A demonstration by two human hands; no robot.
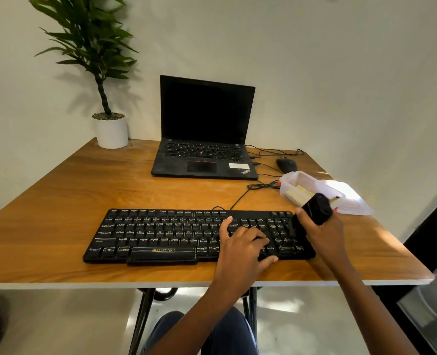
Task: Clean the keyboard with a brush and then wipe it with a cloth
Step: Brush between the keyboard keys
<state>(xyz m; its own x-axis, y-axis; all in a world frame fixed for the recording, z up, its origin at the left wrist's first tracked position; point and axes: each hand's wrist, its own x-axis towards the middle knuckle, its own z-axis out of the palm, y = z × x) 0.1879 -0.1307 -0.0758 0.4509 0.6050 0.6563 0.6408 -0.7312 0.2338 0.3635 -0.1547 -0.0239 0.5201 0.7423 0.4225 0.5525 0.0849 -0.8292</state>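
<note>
wooden table (84,188), black keyboard (161,231) near its front edge; left hand (243,243) rests flat on the keys, right hand (323,228) grips the brush (316,210) at the numpad, plastic tub (293,181) just behind, laptop (204,119) beyond.

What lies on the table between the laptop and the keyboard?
In the head view, bare table wood, crossed by one thin black cable toward the right.

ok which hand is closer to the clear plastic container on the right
Right. The right hand, gripping a black brush, is just in front of the clear plastic container; the left hand rests on the black keyboard, farther left.
</note>
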